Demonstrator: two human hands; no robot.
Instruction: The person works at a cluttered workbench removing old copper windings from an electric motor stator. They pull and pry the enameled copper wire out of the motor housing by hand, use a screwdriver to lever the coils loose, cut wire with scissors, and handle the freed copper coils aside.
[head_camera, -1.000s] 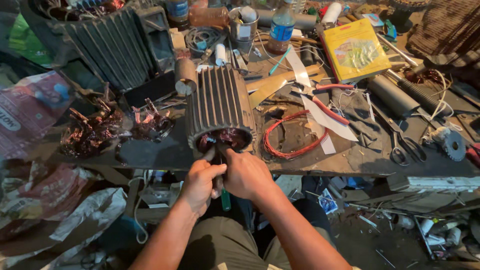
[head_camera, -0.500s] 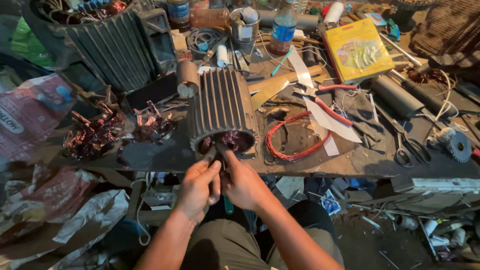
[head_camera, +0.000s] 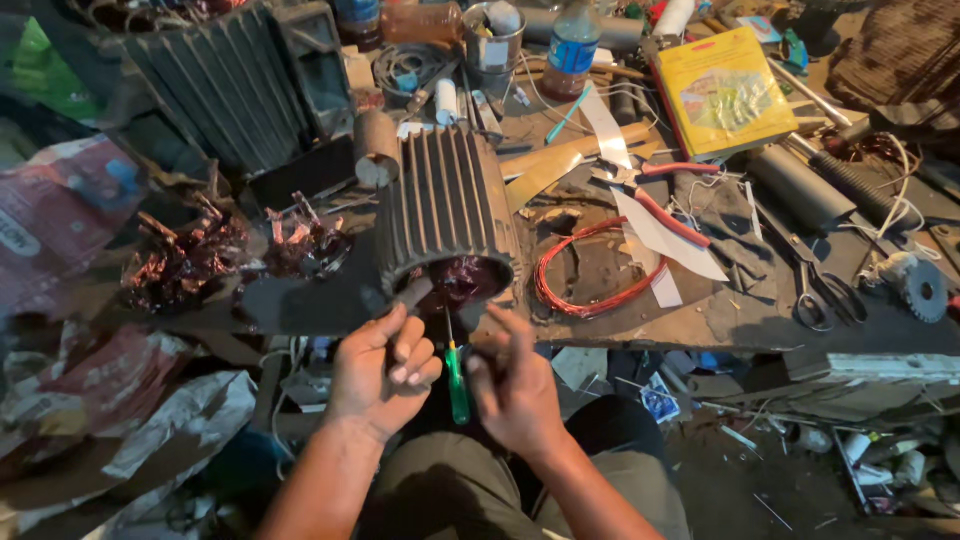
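A dark ribbed motor stator (head_camera: 445, 205) lies on the bench with its open end towards me, and copper windings (head_camera: 470, 280) show inside. My left hand (head_camera: 385, 370) is curled just below the opening, its fingertips pinching a dark strip (head_camera: 412, 293) that sticks out of the stator. My right hand (head_camera: 515, 385) is beside it with the index finger raised towards the opening. A green-handled screwdriver (head_camera: 457, 385) stands between the hands, its handle against my right thumb and its tip at the stator's lower edge.
A red wire coil (head_camera: 585, 275) lies right of the stator, with red-handled pliers (head_camera: 660, 205), scissors (head_camera: 815, 290) and a yellow box (head_camera: 725, 90) beyond. Scrap copper windings (head_camera: 235, 255) lie on the left. A bigger ribbed housing (head_camera: 225, 80) and bottles (head_camera: 572, 45) stand at the back.
My hands were pressed together at the stator opening. They have since drawn back slightly and moved apart, which exposes the screwdriver between them. The stator has not moved.
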